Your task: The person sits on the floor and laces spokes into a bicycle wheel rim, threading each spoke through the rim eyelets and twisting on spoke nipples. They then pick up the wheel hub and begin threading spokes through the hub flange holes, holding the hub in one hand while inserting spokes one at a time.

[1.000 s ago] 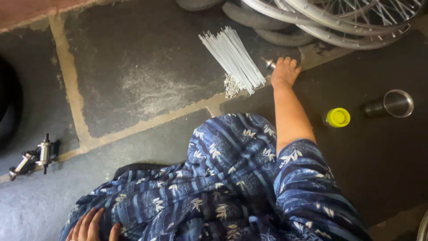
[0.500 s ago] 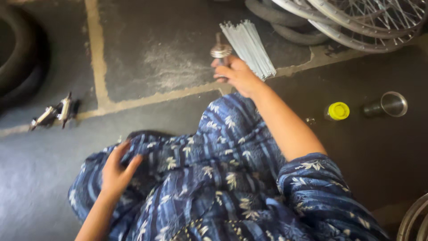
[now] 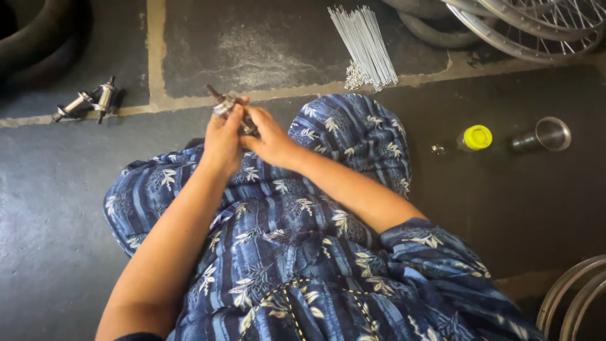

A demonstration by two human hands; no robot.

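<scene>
A metal hub [image 3: 228, 107] is gripped between both hands above the lap: the left hand [image 3: 222, 140] is closed around its body, the right hand [image 3: 270, 140] is closed on its near end. A bundle of spokes [image 3: 365, 43] is laid on the floor ahead, two more hubs [image 3: 88, 104] to the left, a yellow cap [image 3: 477, 137] and steel cup [image 3: 548, 134] to the right.

We are sitting on the floor [image 3: 57, 252] of a bicycle repair workshop, the work laid out on dark, worn stone slabs. A bundle of loose spokes [image 3: 364, 44] lies ahead of us, spoked wheel rims [image 3: 536, 31] are stacked beyond it, and a rubber tyre [image 3: 38, 38] rests at the far left. Two metal wheel hubs [image 3: 88, 104] lie nearby, beside a small yellow-capped bottle [image 3: 473, 137].
</scene>
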